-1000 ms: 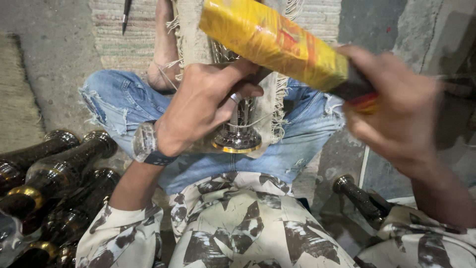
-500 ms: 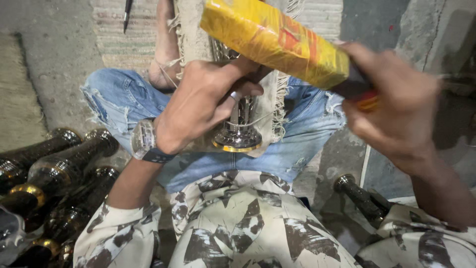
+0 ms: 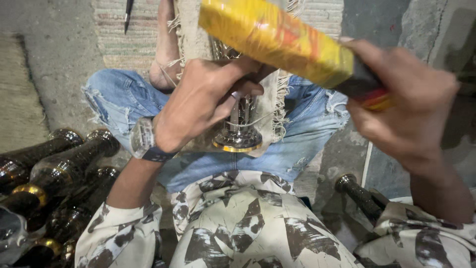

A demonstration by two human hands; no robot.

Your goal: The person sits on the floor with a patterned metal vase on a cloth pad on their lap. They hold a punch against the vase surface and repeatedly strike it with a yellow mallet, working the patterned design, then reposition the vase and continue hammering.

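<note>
My left hand (image 3: 201, 106) grips a shiny metal stem piece (image 3: 239, 130) with a flared, gold-rimmed base, held over a fringed beige cloth (image 3: 277, 101) on my lap. A watch sits on that wrist. My right hand (image 3: 406, 106) holds the dark handle end of a long block wrapped in yellow tape (image 3: 275, 42), raised slantwise above the metal piece. The upper end of the metal piece is hidden by the block and my fingers.
Several dark, gold-banded metal stems (image 3: 54, 173) lie piled at the left on the floor. One more dark stem (image 3: 359, 196) lies at the right by my sleeve. My bare foot (image 3: 166, 49) rests ahead, with a thin dark tool (image 3: 129, 14) on a striped mat.
The yellow-wrapped block and my right hand have shifted slightly; my left hand keeps its grip on the metal piece.
</note>
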